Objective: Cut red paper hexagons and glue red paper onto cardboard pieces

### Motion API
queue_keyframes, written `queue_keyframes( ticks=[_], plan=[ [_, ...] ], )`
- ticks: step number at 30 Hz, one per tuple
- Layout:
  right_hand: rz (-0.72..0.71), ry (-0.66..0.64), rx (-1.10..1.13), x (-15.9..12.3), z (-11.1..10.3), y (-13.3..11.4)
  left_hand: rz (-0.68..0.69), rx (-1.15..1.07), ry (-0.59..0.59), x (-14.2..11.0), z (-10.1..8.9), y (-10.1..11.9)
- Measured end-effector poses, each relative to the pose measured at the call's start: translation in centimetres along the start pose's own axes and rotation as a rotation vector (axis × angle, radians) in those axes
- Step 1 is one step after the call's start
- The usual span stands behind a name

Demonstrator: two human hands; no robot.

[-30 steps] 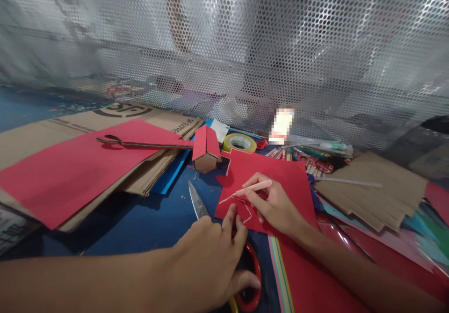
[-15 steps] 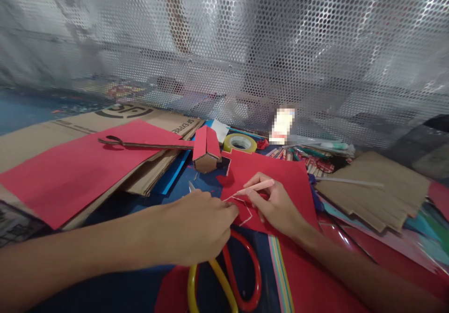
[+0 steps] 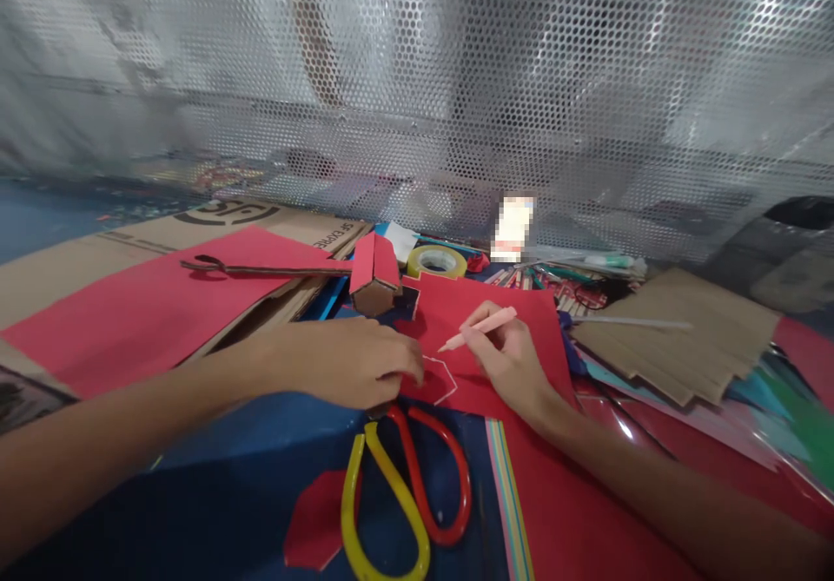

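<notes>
My right hand grips a thick pink pen, its pointed tip just over a sheet of red paper. A pale angular outline is drawn on that sheet. Left of the outline, my left hand hovers at the sheet's edge with loosely bent fingers apart; nothing shows in them, though their undersides are hidden. Below it lie scissors with one yellow and one red handle, their blades hidden under the hand. A cut red paper piece rests beside the yellow handle.
Behind my left hand is a small red-roofed cardboard house shape with a long strip. Yellowish tape sits behind the paper. Flattened cardboard with red paper lies left, cardboard pieces right. A perforated metal sheet stands at the back.
My left hand has moved up and left off the outline, uncovering more of the scissors and cut red piece. The pen tip has lifted off the line, shifting slightly up.
</notes>
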State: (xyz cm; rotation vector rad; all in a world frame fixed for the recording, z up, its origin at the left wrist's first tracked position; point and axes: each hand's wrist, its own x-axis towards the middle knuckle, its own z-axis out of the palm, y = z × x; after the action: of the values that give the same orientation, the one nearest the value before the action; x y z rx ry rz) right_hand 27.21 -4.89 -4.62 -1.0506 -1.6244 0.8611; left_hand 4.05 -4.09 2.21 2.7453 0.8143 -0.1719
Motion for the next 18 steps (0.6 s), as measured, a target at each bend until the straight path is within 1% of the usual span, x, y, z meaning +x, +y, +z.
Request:
queue_keyframes(
  ticks=[2, 4, 6, 9, 11, 14, 18],
  plan=[
    [-0.028, 0.031, 0.063, -0.2, -0.2, 0.2, 0.007, -0.052, -0.025, 0.2, -0.2, -0.7],
    [-0.065, -0.005, 0.072, -0.6, -0.3, 0.1, -0.014, -0.091, -0.026, 0.4, -0.3, -1.2],
    [-0.089, -0.121, 0.040, -0.9, -0.3, -0.2, -0.015, -0.128, -0.021, 0.6, -0.4, -1.5],
    [-0.078, -0.302, -0.052, -1.2, 0.0, -1.0, 0.015, -0.186, -0.018, 0.7, -0.4, -1.8],
    [-0.077, -0.362, -0.127, -1.3, 0.2, -1.4, 0.025, -0.228, -0.027, 0.7, -0.4, -2.1],
    [-0.093, -0.401, -0.205, -1.5, 0.4, -1.6, 0.024, -0.312, -0.047, 0.6, -0.3, -2.7],
    [-0.123, -0.405, -0.230, -1.6, 0.5, -1.2, 0.007, -0.410, -0.072, 0.6, 0.1, -3.6]
  ],
)
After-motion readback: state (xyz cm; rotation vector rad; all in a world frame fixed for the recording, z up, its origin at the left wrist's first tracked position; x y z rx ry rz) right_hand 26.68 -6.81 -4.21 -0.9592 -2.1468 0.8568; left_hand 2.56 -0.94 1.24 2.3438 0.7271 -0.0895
